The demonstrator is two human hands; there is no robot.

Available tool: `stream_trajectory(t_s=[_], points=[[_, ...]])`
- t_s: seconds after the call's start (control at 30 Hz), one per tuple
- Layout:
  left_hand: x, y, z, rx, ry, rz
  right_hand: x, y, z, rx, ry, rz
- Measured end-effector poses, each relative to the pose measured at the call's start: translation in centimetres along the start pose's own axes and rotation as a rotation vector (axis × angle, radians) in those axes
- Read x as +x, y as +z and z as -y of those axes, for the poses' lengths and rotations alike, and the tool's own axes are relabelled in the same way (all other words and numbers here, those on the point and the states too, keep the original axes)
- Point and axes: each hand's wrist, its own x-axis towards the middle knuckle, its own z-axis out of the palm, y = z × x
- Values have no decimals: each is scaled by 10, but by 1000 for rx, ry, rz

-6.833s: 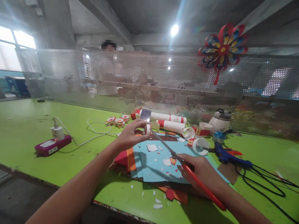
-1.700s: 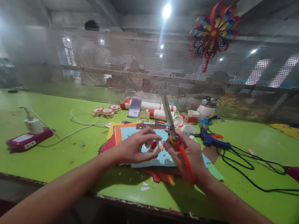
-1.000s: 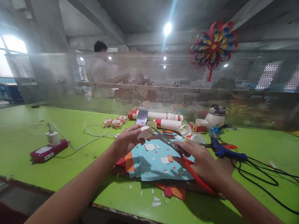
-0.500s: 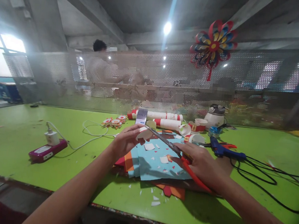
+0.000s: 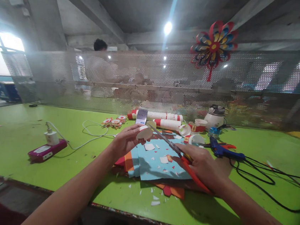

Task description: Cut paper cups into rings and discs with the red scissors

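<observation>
Between the fingers of my left hand [image 5: 128, 138] is a small white paper cup piece [image 5: 145, 133] with a red edge, raised above the table. My right hand [image 5: 202, 164] grips scissors [image 5: 191, 168] by their red-orange handles. Their long grey blades point up and left, with the tips by the right edge of the cup piece; whether they touch it I cannot tell. Below both hands lie light blue paper sheets [image 5: 149, 168] strewn with white and red scraps. Orange and red sheets stick out from under the blue ones.
A blue glue gun [image 5: 225, 151] with black cords lies at the right. Stacked paper cups [image 5: 167, 124], a phone [image 5: 141, 116] and a white kettle-like bottle [image 5: 215, 115] stand behind. A purple power strip [image 5: 46, 150] sits left on the green table [image 5: 79, 176]. Beyond the mesh partition is a person.
The cup piece in my left hand has turned slightly, and its right side now sits a little apart from the blades. Both hands have otherwise hardly moved.
</observation>
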Motion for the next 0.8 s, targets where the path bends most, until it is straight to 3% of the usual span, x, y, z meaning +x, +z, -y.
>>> stream_trajectory(t_s=[0.17, 0.3, 0.43, 0.67, 0.77, 0.8], points=[[0, 0, 1, -18, -12, 35, 4, -2, -8, 39, 58, -159], [0, -1, 0, -39, -10, -1, 5, -3, -7, 69, 84, -145], [0, 0, -5, -75, 23, -54, 2, -4, 9, 164, 50, -24], [-1, 3, -13, -59, 57, -13, -7, -7, 15, 394, 110, 380], [-2, 4, -16, -54, 18, 17, -7, -14, 18, 484, 106, 454], [-3, 4, -16, -54, 3, 20, -7, -17, 20, 473, 87, 401]])
